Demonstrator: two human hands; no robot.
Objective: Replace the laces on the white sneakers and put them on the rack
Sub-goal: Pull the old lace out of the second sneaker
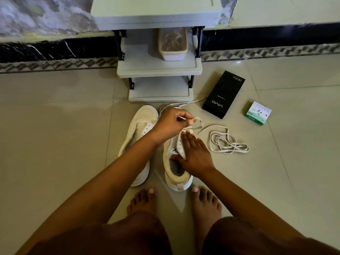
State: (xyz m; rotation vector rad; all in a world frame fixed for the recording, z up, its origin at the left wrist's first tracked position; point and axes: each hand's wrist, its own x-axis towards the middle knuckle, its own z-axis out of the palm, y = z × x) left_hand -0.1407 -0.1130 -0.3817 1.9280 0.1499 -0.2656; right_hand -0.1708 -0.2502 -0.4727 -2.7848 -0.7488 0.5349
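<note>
Two white sneakers stand side by side on the tiled floor in front of the grey rack. The left sneaker has no lace in its eyelets. My left hand reaches across above the right sneaker and pinches a white lace that runs up from that shoe. My right hand lies flat on the right sneaker's side, its thumb inside the opening. A second loose lace lies coiled on the floor to the right.
A white tub holding more laces sits on the rack's middle shelf. A black phone box and a small green-and-white box lie on the floor at the right. My bare feet are just behind the sneakers.
</note>
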